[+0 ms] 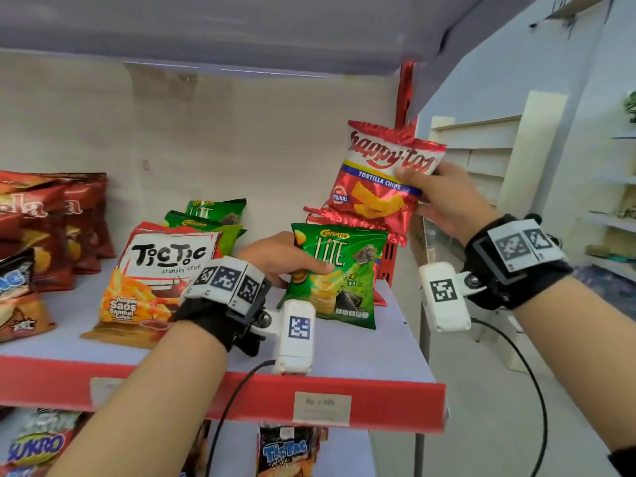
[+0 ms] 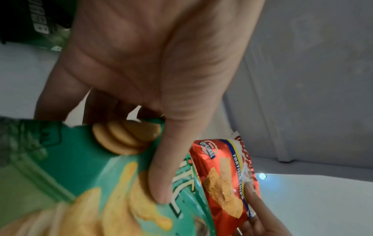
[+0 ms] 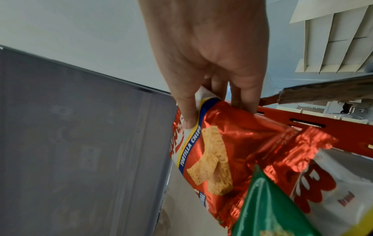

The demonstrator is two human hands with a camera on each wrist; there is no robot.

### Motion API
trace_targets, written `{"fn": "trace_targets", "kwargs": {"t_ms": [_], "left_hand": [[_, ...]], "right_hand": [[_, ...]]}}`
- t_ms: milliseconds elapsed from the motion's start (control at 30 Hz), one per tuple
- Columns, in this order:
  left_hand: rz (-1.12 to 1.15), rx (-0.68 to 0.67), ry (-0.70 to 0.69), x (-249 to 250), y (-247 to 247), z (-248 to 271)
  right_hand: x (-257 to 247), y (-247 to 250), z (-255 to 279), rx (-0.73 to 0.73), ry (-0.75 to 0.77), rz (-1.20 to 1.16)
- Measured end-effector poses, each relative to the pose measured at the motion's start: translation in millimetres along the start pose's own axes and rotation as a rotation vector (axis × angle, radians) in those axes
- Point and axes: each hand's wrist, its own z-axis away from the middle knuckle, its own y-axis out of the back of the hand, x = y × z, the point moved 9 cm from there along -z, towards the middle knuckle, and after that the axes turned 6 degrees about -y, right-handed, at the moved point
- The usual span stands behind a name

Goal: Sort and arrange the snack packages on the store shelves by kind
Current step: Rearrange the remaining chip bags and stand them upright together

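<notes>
My left hand (image 1: 292, 261) grips a green Chitato Lite bag (image 1: 339, 277) by its left edge, thumb on the front (image 2: 161, 175), and holds it upright on the shelf (image 1: 378, 346). My right hand (image 1: 433, 194) pinches a red Happy Tos tortilla chips bag (image 1: 382, 180) near its top, raised above the shelf's right end; thumb on the front (image 3: 185, 111). More red Happy Tos bags (image 1: 344, 220) lie behind the green one. Two more green Lite bags (image 1: 213, 215) stand further back.
A Tic Tic crunchy stick bag (image 1: 158, 280) leans left of my left hand. Dark red bags (image 1: 62, 228) fill the shelf's left end. A red upright post (image 1: 404, 94) bounds the right side. The lower shelf holds Sukro (image 1: 38, 445) and Tic Tac bags (image 1: 285, 452).
</notes>
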Motion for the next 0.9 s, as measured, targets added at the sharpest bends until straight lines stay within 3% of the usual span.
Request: {"fn": "trace_targets", "kwargs": {"t_ms": [233, 400, 667, 800, 900], "left_hand": [[0.116, -0.073, -0.107, 6.7, 3.9, 12.4], [0.160, -0.123, -0.167, 11.4, 2.0, 15.2], [0.112, -0.202, -0.169, 12.9, -10.2, 10.1], [0.122, -0.216, -0.169, 11.5, -12.7, 9.7], [0.121, -0.216, -0.178, 11.7, -15.1, 6.4]], "right_hand": [[25.3, -6.9, -2.7, -0.037, -0.115, 0.136], [56.5, -14.0, 11.8, -0.177, -0.296, 0.263], [90.6, -24.5, 38.4, -0.270, -0.532, 0.150], [93.6, -21.6, 46.8, -0.306, -0.610, 0.375], [95.6, -22.1, 48.2, -0.308, -0.641, 0.327]]}}
